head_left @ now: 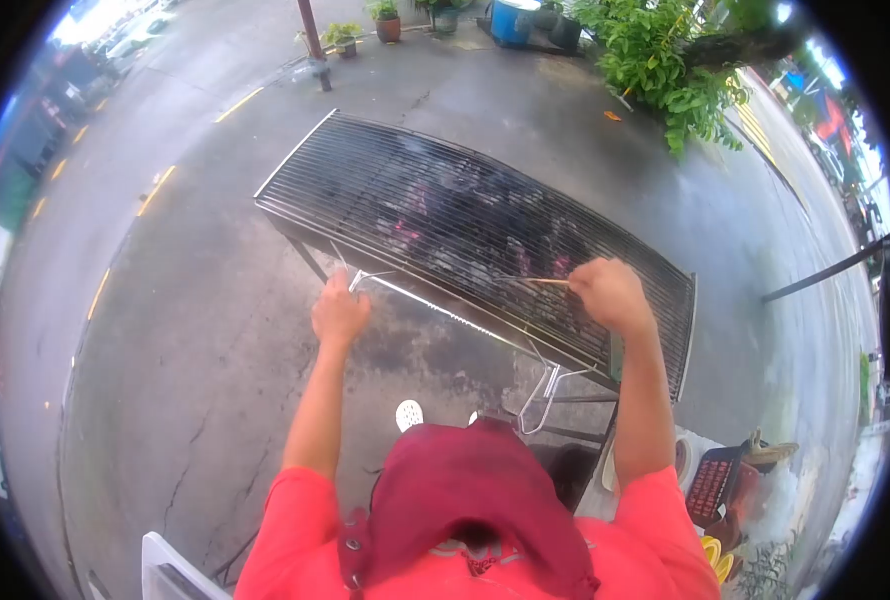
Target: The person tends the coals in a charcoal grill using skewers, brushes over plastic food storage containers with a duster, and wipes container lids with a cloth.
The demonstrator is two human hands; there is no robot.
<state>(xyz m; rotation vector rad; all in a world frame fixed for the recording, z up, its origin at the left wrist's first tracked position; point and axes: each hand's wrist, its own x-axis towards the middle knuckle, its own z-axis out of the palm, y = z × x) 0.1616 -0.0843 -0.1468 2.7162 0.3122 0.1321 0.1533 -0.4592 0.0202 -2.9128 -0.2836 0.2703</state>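
A long charcoal grill [305, 165] with a barred grate stands at an angle in front of me. Dark coals [445, 205] lie beneath the bars, some glowing red. At its near side, my left hand [340, 312] is closed around a wire handle [363, 277] that sticks out from the grate. My right hand [608, 292] is above the right part of the grate, pinching a thin stick [548, 281] whose far end points left over the bars. That end is hard to make out. A second wire handle [538, 405] hangs at the near right, untouched.
Below right, a side surface holds a dark basket [717, 485] and yellow items [717, 558]. A white chair [170, 570] is at lower left. Beyond the grill are potted plants [388, 28], a blue bucket [513, 22], a pole [312, 40] and a leafy branch [655, 70].
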